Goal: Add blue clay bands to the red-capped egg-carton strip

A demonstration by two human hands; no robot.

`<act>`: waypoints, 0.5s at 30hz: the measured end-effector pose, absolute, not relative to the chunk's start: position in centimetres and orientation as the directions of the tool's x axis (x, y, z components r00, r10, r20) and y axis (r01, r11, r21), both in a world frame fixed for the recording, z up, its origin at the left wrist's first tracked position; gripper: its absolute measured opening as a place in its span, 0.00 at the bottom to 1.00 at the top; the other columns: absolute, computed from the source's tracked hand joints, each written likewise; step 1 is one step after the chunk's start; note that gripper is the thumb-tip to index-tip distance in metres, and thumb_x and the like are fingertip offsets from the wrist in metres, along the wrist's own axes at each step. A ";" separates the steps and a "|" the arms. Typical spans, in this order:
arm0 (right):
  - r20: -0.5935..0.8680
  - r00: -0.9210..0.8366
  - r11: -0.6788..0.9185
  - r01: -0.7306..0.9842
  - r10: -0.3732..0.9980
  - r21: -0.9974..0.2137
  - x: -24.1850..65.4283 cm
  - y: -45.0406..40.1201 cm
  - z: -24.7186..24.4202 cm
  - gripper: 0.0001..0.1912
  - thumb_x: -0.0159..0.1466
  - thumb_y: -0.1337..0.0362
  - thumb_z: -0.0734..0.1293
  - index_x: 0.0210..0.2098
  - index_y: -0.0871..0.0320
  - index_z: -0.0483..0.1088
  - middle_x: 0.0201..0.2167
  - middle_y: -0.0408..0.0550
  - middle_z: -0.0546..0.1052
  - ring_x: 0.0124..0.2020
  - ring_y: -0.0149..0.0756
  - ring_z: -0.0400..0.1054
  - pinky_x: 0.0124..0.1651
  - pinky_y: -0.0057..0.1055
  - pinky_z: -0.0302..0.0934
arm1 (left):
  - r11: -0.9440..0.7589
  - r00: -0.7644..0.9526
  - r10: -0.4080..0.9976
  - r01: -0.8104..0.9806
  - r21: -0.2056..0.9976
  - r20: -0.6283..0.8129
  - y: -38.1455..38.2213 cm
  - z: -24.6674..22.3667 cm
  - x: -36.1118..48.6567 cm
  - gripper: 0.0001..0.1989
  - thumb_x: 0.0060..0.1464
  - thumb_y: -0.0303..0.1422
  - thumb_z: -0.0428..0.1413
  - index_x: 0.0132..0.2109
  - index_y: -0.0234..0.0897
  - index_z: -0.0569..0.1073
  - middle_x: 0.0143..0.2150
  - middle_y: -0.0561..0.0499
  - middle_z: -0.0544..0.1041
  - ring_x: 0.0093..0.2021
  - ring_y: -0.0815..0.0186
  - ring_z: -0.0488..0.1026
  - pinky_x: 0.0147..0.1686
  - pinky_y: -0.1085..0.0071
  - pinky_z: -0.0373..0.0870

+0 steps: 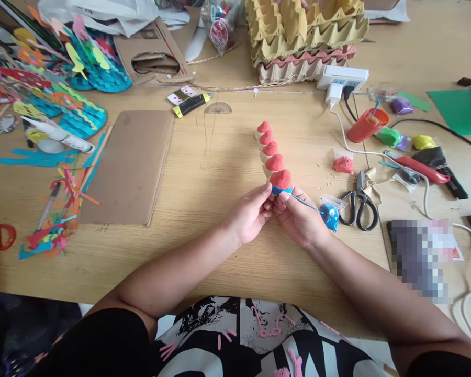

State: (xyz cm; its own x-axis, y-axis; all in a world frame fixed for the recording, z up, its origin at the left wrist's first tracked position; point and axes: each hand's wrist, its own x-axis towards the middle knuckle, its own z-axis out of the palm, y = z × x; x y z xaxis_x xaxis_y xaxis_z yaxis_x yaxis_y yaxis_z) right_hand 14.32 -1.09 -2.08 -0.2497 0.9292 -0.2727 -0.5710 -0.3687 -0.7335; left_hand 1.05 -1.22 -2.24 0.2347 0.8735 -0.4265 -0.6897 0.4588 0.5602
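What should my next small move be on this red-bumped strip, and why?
Probably press the blue strand around the base of the nearest red bump with the right hand: a blue band shows there, while the strand trails toward the bagged clay.

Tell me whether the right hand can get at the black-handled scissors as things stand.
Probably yes: the black-handled scissors lie nearby, mostly uncovered, and the blue-filled bag between looks easy to reach over. But the right hand holds the red-topped strip, so it should let go first.
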 end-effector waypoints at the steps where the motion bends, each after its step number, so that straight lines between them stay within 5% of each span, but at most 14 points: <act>1: -0.274 -0.236 -0.361 -0.571 0.932 -0.737 14.3 -1.2 -2.1 0.20 0.54 0.56 0.84 0.25 0.56 0.71 0.23 0.37 0.69 0.28 0.28 0.61 0.35 0.28 0.63 | 0.462 0.241 0.874 -0.682 0.567 -0.422 -1.3 -2.3 1.2 0.20 0.54 0.46 0.71 0.32 0.34 0.74 0.29 0.55 0.71 0.28 0.76 0.65 0.26 0.77 0.59; 15: -0.274 -0.230 -0.358 -0.576 0.934 -0.735 14.3 -0.9 -2.0 0.20 0.51 0.56 0.85 0.27 0.55 0.73 0.24 0.37 0.72 0.27 0.26 0.62 0.32 0.26 0.62 | 0.497 0.305 0.858 -0.696 0.518 -0.414 -1.3 -2.5 1.0 0.19 0.55 0.45 0.71 0.34 0.34 0.77 0.30 0.53 0.74 0.29 0.75 0.67 0.26 0.78 0.59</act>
State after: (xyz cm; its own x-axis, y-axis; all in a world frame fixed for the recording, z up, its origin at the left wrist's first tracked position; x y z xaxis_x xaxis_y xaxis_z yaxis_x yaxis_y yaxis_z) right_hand 14.25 -0.90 -2.01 -0.2299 0.9337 -0.2743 -0.5762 -0.3578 -0.7348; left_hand 1.04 -1.32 -2.47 0.3045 0.8581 -0.4135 -0.6964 0.4968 0.5179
